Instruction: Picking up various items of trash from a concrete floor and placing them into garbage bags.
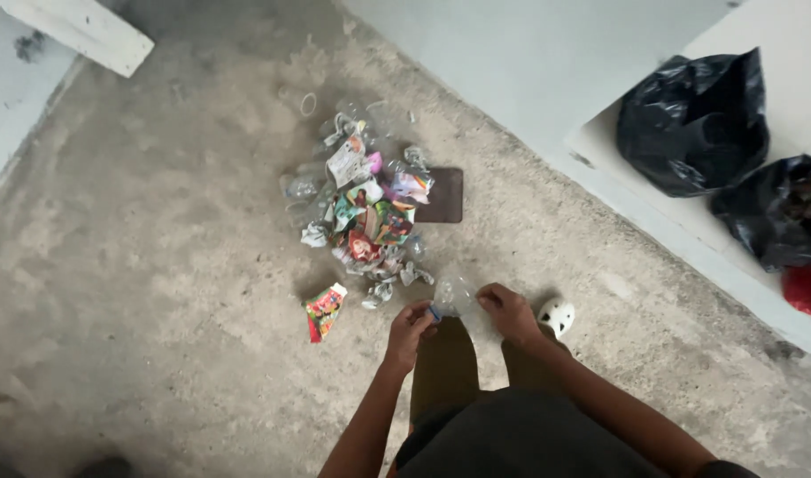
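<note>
I look down at a concrete floor with a heap of rubbish [367, 205]: colourful wrappers, crumpled clear plastic and bottles. Both my hands hold a clear plastic bottle [454, 295] in front of my legs. My left hand [408, 334] pinches its blue capped end. My right hand [507, 310] grips the other end of the bottle. A loose red and green wrapper [324, 311] lies on the floor just left of my left hand.
A flat dark brown slab [443, 195] lies beside the heap. A white perforated shoe [557, 315] shows by my right hand. Two full black rubbish bags [693, 124] and something red [810, 290] sit on a raised white ledge at right. A white beam [87, 31] crosses the top left.
</note>
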